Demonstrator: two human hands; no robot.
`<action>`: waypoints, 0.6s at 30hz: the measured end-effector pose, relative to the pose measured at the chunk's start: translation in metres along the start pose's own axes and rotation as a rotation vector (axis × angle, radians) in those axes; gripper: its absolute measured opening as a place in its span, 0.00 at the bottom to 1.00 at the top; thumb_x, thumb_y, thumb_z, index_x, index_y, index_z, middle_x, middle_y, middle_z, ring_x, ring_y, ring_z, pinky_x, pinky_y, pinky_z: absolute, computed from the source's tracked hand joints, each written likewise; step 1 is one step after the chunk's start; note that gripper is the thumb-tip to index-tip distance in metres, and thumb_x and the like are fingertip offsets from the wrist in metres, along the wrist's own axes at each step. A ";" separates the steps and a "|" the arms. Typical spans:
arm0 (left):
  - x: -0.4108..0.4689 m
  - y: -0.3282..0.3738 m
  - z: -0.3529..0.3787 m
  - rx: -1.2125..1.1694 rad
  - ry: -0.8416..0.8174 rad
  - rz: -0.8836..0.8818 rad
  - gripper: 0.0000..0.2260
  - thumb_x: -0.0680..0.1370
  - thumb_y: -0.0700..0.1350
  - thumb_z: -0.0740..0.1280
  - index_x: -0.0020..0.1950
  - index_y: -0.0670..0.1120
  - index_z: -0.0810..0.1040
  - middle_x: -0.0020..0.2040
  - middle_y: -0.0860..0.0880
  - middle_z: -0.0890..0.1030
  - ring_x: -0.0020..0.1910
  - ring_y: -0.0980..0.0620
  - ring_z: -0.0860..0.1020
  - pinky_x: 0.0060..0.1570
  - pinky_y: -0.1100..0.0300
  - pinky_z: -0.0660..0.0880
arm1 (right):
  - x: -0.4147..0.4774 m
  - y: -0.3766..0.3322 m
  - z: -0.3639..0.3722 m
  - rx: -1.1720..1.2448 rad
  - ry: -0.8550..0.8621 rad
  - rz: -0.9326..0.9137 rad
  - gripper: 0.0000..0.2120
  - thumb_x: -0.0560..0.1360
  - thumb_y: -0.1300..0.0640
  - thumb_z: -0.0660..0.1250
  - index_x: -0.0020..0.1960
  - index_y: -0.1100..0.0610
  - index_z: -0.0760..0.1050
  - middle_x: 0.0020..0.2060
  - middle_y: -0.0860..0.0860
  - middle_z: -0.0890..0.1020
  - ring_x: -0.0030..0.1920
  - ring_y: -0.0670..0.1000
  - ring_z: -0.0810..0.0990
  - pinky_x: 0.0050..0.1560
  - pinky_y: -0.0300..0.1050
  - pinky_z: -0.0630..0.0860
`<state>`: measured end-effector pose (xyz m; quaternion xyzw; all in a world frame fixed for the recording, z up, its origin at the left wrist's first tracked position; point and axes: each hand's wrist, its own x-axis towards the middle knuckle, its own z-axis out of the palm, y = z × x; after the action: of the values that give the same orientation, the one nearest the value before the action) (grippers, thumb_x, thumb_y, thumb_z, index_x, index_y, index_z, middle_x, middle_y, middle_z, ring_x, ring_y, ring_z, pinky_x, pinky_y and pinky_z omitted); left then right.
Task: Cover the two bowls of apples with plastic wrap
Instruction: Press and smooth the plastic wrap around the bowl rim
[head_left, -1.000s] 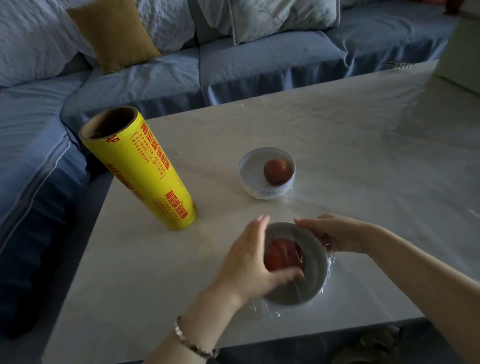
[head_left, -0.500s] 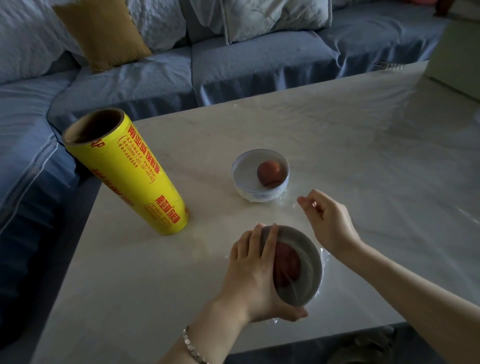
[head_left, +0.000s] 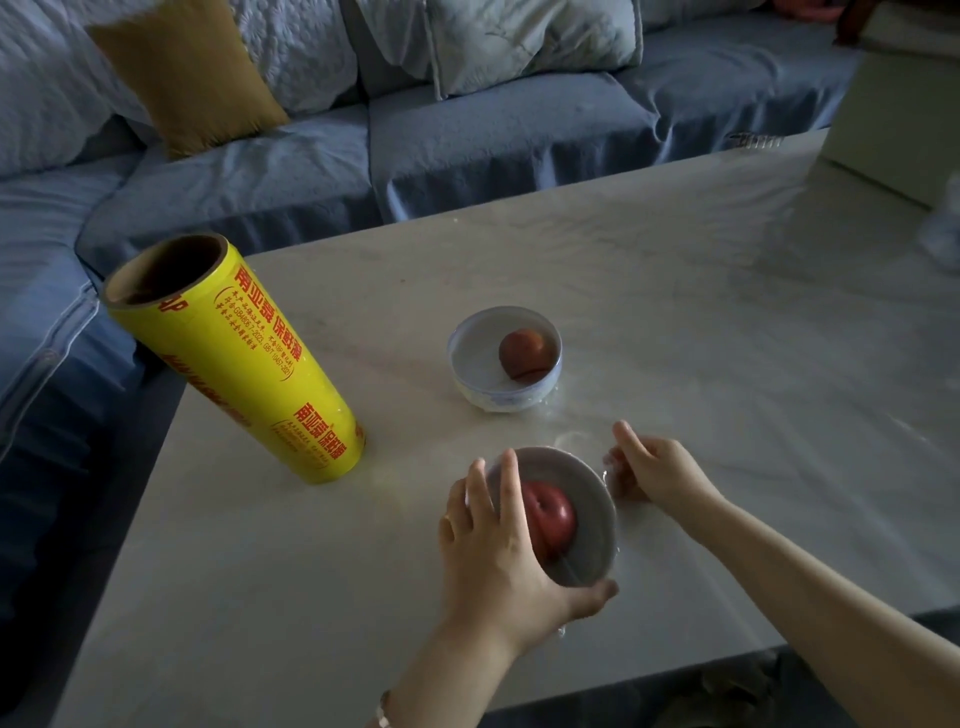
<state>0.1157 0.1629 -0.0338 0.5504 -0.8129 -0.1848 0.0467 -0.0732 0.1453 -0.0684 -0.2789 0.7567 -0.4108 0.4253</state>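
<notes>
Head view: the left hand (head_left: 498, 545) grips the tilted near bowl (head_left: 584, 493), fingers (head_left: 509, 483) curled over its rim (film glinting around it). The right hand (head_left: 660, 470) curls just beside it; its hold is unclear. The far bowl (head_left: 483, 395) sits on the counter (head_left: 701, 312).

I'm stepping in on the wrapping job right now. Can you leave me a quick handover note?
Left hand grips the near bowl, tilted, apple inside, film over it.
Right hand curled at its right side; pinching film unclear.
Far bowl upright, apparently wrapped.
Roll stands at left.
Left: tuck near bowl's film under, set it down.
</notes>
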 end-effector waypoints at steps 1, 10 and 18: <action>0.000 0.005 0.003 -0.007 0.050 -0.067 0.59 0.51 0.76 0.58 0.75 0.48 0.46 0.74 0.38 0.58 0.71 0.36 0.59 0.66 0.44 0.63 | -0.008 0.000 -0.002 0.070 -0.056 0.030 0.24 0.78 0.45 0.57 0.36 0.62 0.78 0.30 0.56 0.79 0.30 0.53 0.77 0.40 0.46 0.76; 0.009 0.003 -0.002 -0.083 -0.047 -0.125 0.60 0.56 0.75 0.65 0.75 0.49 0.37 0.76 0.39 0.46 0.75 0.38 0.48 0.71 0.44 0.53 | -0.025 -0.006 0.017 0.106 -0.262 0.042 0.23 0.75 0.43 0.61 0.46 0.65 0.76 0.32 0.54 0.74 0.34 0.52 0.72 0.39 0.46 0.70; 0.036 -0.024 -0.022 0.107 -0.257 0.250 0.62 0.56 0.69 0.73 0.73 0.55 0.31 0.76 0.47 0.34 0.74 0.47 0.33 0.74 0.46 0.39 | -0.021 -0.019 0.024 0.229 -0.183 0.084 0.12 0.80 0.57 0.57 0.40 0.59 0.69 0.28 0.52 0.70 0.28 0.49 0.68 0.31 0.40 0.67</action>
<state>0.1286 0.1171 -0.0267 0.4186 -0.8829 -0.2027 -0.0642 -0.0404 0.1429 -0.0507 -0.2329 0.6740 -0.4492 0.5382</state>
